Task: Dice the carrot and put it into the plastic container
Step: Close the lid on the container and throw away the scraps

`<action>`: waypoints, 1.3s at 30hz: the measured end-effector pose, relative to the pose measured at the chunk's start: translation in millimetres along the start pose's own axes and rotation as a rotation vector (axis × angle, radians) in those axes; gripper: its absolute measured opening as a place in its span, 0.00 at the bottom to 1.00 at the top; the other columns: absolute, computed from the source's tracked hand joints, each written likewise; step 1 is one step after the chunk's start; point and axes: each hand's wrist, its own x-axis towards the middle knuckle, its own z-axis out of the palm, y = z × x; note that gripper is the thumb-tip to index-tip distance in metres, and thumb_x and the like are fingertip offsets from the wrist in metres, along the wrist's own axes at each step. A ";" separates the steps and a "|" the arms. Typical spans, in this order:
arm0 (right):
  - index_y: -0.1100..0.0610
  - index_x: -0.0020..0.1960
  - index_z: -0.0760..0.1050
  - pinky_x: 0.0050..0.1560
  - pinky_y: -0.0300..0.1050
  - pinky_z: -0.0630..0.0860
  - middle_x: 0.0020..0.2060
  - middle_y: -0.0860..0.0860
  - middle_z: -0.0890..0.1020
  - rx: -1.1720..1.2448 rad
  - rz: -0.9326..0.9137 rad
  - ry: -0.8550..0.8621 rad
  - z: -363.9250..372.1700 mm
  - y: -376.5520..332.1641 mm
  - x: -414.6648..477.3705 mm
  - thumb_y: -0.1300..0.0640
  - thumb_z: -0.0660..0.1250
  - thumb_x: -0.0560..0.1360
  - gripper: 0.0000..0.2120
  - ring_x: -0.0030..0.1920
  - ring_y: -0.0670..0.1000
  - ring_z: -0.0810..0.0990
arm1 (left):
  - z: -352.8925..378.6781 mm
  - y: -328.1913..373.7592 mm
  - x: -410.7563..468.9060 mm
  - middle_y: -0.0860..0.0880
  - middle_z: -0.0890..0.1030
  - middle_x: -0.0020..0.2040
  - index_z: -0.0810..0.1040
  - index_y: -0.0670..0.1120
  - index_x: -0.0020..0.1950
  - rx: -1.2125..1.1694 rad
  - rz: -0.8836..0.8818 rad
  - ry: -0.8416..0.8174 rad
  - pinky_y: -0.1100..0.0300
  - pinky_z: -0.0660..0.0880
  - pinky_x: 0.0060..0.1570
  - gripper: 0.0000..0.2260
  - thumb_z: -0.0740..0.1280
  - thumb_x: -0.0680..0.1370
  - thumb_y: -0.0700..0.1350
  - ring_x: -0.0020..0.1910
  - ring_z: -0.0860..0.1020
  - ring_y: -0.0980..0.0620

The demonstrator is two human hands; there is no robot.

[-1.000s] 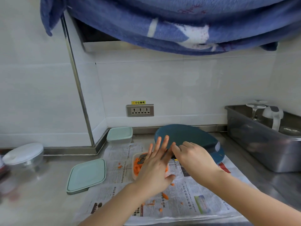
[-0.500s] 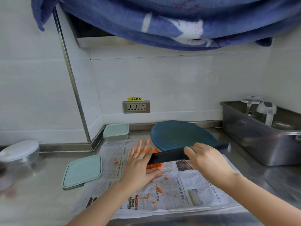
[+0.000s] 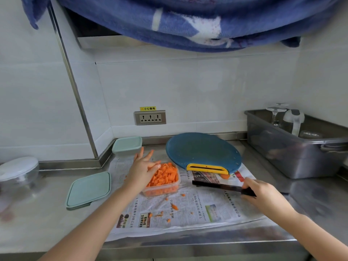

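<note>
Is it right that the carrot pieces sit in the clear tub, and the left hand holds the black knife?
Not quite. The head view shows the black knife in the right hand; the left hand is open beside the tub of carrot pieces.

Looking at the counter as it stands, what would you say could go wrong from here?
1. The plastic container is heaped with diced carrot; the left hand at its rim could knock more out, as scattered carrot bits on the newspaper suggest.
2. The right hand holds a black knife pointing toward the left hand.
3. A carrot piece sits under the blue cutting board's edge and could be missed.
</note>
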 end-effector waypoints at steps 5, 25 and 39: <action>0.47 0.49 0.69 0.45 0.38 0.74 0.45 0.42 0.77 0.016 0.075 -0.160 7.8 -4.2 1.0 0.43 0.67 0.75 0.11 0.44 0.45 0.76 | -19.5 -7.4 -5.4 0.50 0.60 0.76 0.73 0.50 0.68 -0.124 -0.094 -0.085 0.45 0.48 0.75 0.22 0.69 0.75 0.52 0.77 0.49 0.50; 0.60 0.30 0.68 0.24 0.35 0.67 0.22 0.53 0.75 0.537 0.493 -0.511 30.3 -180.1 109.6 0.61 0.58 0.79 0.19 0.19 0.46 0.70 | -77.1 -134.6 -69.9 0.53 0.74 0.52 0.77 0.51 0.56 0.253 -0.325 -0.199 0.63 0.69 0.57 0.17 0.75 0.70 0.50 0.56 0.75 0.54; 0.66 0.48 0.79 0.43 0.47 0.82 0.31 0.59 0.83 0.683 0.358 -0.380 45.6 -216.0 95.2 0.61 0.59 0.79 0.12 0.26 0.50 0.79 | -78.3 -138.9 -69.7 0.55 0.76 0.45 0.74 0.53 0.42 0.408 -0.117 -0.005 0.69 0.65 0.39 0.06 0.70 0.73 0.48 0.43 0.73 0.57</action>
